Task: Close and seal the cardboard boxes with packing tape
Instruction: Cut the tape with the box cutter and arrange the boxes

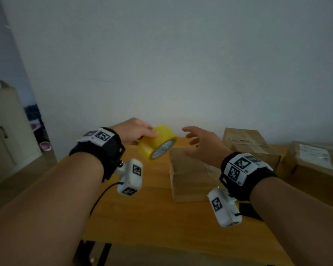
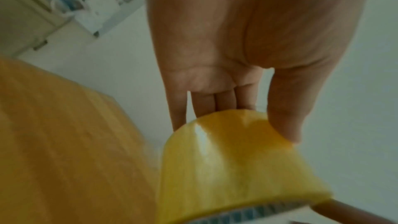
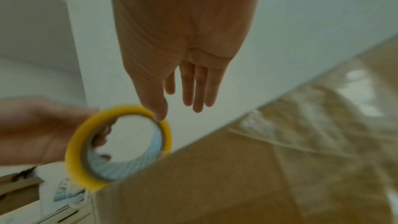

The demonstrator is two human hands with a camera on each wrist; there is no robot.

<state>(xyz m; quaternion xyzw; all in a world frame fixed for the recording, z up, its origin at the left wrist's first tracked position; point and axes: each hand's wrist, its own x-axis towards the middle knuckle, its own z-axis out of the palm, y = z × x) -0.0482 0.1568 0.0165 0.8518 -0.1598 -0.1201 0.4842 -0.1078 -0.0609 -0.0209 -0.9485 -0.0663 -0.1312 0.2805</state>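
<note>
Left hand (image 1: 135, 129) pinching the roll of yellow packing tape (image 1: 158, 142) by its outer band, thumb on the near side and fingers on the far side, the roll held in the air above the wooden counter (image 1: 142, 214). The roll's axis is tilted, with its open core facing down and toward the right hand (image 1: 204, 144); a pale blue printed pattern lines the core, too blurred to read. Right hand holding nothing, fingers spread and nearly straight, just beside the roll and above the nearest cardboard box (image 1: 190, 181); in the right wrist view the thumb tip appears to meet the roll's rim, though blur leaves contact uncertain. Two further cardboard boxes (image 1: 254, 148) at the right; one bears a white label (image 1: 313, 153), illegible.
</note>
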